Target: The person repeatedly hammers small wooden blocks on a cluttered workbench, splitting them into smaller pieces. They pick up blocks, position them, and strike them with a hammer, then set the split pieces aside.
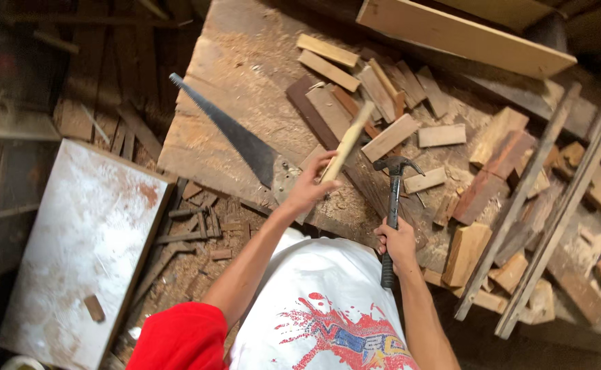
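While our left hand [308,186] pinches a pale wooden strip [347,142] tilted above the table [232,82], clear of the handsaw [235,133], our right hand's [397,241] fingers wrap the claw hammer [391,209] handle mid-shaft, head raised over scrap blocks.

Saw [235,133] on workbench [245,62], left of hammer [391,205], wood offcuts [389,137] behind

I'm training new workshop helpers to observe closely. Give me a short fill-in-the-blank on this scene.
1. The right hand grips a ____ by its handle.
2. The left hand holds a pale wooden ____.
3. The tool lying on the workbench left of the left hand is a ____.

Missing words: hammer; strip; handsaw.
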